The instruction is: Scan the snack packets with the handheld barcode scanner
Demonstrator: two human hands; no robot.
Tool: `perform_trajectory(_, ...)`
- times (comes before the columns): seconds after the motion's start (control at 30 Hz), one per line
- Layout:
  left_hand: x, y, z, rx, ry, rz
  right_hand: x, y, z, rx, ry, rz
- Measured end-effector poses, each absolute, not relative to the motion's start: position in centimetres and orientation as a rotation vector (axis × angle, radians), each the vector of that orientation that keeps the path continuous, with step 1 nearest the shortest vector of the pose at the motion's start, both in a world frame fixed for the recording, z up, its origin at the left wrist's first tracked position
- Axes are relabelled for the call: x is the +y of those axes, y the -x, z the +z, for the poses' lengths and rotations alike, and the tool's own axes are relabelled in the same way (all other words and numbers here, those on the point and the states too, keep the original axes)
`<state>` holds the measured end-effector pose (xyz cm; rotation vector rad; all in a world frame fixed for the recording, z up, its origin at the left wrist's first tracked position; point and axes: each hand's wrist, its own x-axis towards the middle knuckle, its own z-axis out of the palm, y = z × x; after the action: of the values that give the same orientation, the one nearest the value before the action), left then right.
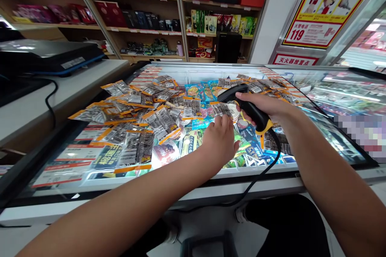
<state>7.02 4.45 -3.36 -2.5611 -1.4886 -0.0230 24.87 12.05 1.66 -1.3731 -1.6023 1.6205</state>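
Observation:
My right hand (259,106) is closed around a black and yellow handheld barcode scanner (253,112), its head facing left above the freezer's glass top. A black cord runs from its handle down toward the front edge. Just left of it, my left hand (219,138) has its fingers closed on the lower edge of a small snack packet (221,109) with an orange border and printed label. More such packets (163,122) lie in a loose heap to the left. Another group of packets (265,85) lies at the back right. The fingertips of my left hand are partly hidden.
The packets rest on a glass-topped chest freezer (72,152) with colourful bags inside. A weighing scale (48,54) stands on the counter at left. Shelves (144,30) of boxes and bottles line the back. Below, a dark stool (208,245) stands between my legs.

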Motion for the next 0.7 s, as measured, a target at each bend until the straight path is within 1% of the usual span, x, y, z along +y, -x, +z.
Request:
perform_trajectory(0.13, 4.6, -7.2, -3.5, -1.512, 2.544, -0.025, 12.0, -25.0, 1.8, -1.602, 1.39, 1.654)
perform_trajectory(0.23, 5.5, -6.9, -3.5, -1.561, 2.461, -0.023, 12.3, -25.4, 1.9, -1.585, 1.413, 1.606)
perform_trajectory(0.3, 6.7, -6.1, -3.4, -1.581, 2.39, -0.006, 12.7, -26.1, 1.9, -1.6, 1.479, 1.454)
perform_trajectory(0.43, 8.8, -4.0, -3.1, -1.499, 2.274, -0.077, 13.6, -27.9, 2.0, -1.67, 1.662, 0.919)
perform_trajectory(0.47, 9.0, -3.8, -3.1, -1.429, 2.281, -0.114, 13.8, -28.2, 2.0, -1.67, 1.688, 0.83)
perform_trajectory(0.53, 8.9, -4.1, -3.4, -1.186, 2.405, -0.166, 14.0, -28.7, 2.0, -1.652, 1.701, 0.758)
perform_trajectory(0.63, 7.6, -6.0, -4.4, -0.685, 2.731, -0.209, 14.1, -28.7, 2.1, -1.614, 1.641, 0.754)
perform_trajectory(0.7, 6.7, -7.5, -5.1, -0.446, 2.878, -0.259, 14.1, -28.5, 2.2, -1.583, 1.594, 0.771)
